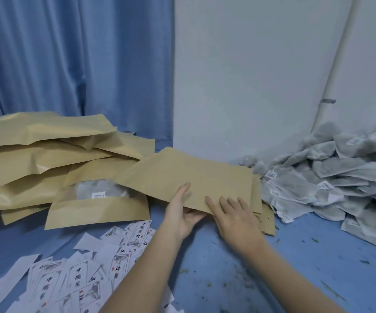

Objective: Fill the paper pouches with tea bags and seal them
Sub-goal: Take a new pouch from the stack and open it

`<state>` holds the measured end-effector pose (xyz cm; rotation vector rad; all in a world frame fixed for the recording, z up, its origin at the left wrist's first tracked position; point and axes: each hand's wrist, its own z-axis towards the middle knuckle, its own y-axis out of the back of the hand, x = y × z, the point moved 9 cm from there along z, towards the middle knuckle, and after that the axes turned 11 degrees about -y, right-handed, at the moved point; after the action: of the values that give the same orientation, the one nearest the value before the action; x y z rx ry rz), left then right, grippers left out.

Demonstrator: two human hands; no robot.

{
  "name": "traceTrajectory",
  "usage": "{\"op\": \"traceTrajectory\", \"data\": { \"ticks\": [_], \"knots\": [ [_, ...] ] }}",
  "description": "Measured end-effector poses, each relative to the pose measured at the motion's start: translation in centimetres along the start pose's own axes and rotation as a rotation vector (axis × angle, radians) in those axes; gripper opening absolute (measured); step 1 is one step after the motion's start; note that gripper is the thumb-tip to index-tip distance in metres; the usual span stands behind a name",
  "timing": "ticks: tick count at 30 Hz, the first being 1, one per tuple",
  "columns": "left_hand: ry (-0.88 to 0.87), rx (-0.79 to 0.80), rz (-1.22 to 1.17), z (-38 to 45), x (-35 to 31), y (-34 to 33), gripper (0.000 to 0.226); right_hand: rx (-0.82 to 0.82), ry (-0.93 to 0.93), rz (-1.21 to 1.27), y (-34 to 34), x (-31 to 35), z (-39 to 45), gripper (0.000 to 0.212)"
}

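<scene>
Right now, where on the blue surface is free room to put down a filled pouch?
Bare blue surface lies near right, between the right hand and the tea bag heap, though littered with crumbs. Crowded: the filled pouches far left, printed labels near left, flat pouches the left hand holds.

flat brown paper pouch [189,177] lifted, grey tea bags [340,177] heaped right

You're in a makeshift packing corner: blue work surface [239,267] against a bare white wall [250,75], blue curtain [69,59] at eleven o'clock, filled kraft pouches [47,154] at nine, loose tea bags [340,177] heaped at three.
</scene>
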<state>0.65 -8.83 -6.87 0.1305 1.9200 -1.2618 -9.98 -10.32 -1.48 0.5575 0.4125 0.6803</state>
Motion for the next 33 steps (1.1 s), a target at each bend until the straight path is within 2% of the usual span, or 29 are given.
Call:
{"op": "traceTrajectory", "data": {
  "ticks": [2, 4, 6, 8, 9, 10, 12, 14, 16, 17, 19, 23, 24, 25, 26, 28, 29, 30, 31, 33],
  "knots": [
    [-0.069, -0.017, -0.020, -1.0, -1.1, -0.4, 0.017, 0.007, 0.007, 0.006, 1.6, 0.3, -0.9, 0.041],
    [-0.162, -0.039, 0.023, -2.5, -2.4, -0.9, 0.025, 0.080, -0.019, 0.014, 2.9, 0.3, -1.1, 0.040],
    [-0.305, -0.055, 0.149, -4.3, -4.2, -1.5, 0.029, 0.338, -0.083, 0.106, 3.2, 0.2, -1.3, 0.051],
    [-0.474, -0.073, 0.370, -6.2, -6.4, -2.1, 0.027, 0.610, -0.238, 0.427, 4.1, -0.1, -1.7, 0.066],
    [-0.562, -0.086, 0.517, -7.2, -7.6, -2.3, 0.027, 0.672, -0.323, 0.604, 5.0, -0.2, -1.6, 0.071],
    [-0.657, -0.099, 0.692, -8.2, -8.8, -2.6, 0.030, 0.656, -0.420, 0.759, 6.4, -0.6, -1.1, 0.071],
    [-0.882, -0.086, 1.057, -10.7, -10.9, -3.9, 0.039, 0.515, -0.646, 1.060, 10.0, -2.0, 0.1, 0.052],
    [-1.151, 0.035, 1.310, -14.0, -11.7, -5.9, 0.058, 0.410, -0.851, 1.440, 12.8, -3.1, 0.4, 0.033],
    [-1.309, 0.144, 1.545, -16.5, -11.1, -6.9, 0.087, 0.335, -0.953, 1.794, 15.0, -4.0, 0.1, 0.033],
    [-1.346, 0.156, 1.682, -17.3, -10.7, -6.9, 0.095, 0.298, -0.979, 1.903, 15.8, -4.7, -0.2, 0.036],
    [-1.382, 0.154, 1.865, -18.1, -9.9, -6.3, 0.098, 0.225, -1.056, 1.945, 16.8, -6.5, -1.3, 0.041],
    [-1.526, 0.100, 2.016, -20.2, -8.5, -5.1, 0.099, 0.094, -1.268, 1.731, 15.7, -9.5, -5.2, 0.024],
    [-1.543, 0.091, 2.045, -20.5, -8.1, -4.8, 0.098, 0.086, -1.314, 1.658, 15.2, -9.9, -6.2, 0.023],
    [-1.479, 0.106, 2.120, -20.1, -7.5, -4.5, 0.098, 0.086, -1.354, 1.617, 14.7, -10.2, -7.1, 0.017],
    [-1.335, 0.135, 2.226, -19.3, -6.6, -4.0, 0.098, 0.093, -1.397, 1.604, 14.2, -10.2, -7.9, 0.018],
    [-0.854, 0.230, 2.345, -16.8, -4.3, -1.7, 0.102, 0.133, -1.469, 1.675, 13.2, -9.8, -9.2, 0.015],
    [-0.636, 0.298, 2.263, -16.3, -3.1, -0.6, 0.106, 0.149, -1.485, 1.713, 13.0, -9.5, -9.6, 0.009],
    [-0.503, 0.370, 2.107, -16.3, -2.0, -0.3, 0.110, 0.158, -1.487, 1.729, 12.9, -9.1, -9.8, 0.006],
    [-0.484, 0.436, 1.930, -16.7, -1.1, -1.0, 0.111, 0.161, -1.488, 1.734, 12.7, -8.7, -10.0, 0.004],
    [-0.609, 0.464, 1.528, -18.3, -0.9, -3.6, 0.100, 0.154, -1.482, 1.769, 12.7, -7.7, -10.1, 0.005]
  ]
}}
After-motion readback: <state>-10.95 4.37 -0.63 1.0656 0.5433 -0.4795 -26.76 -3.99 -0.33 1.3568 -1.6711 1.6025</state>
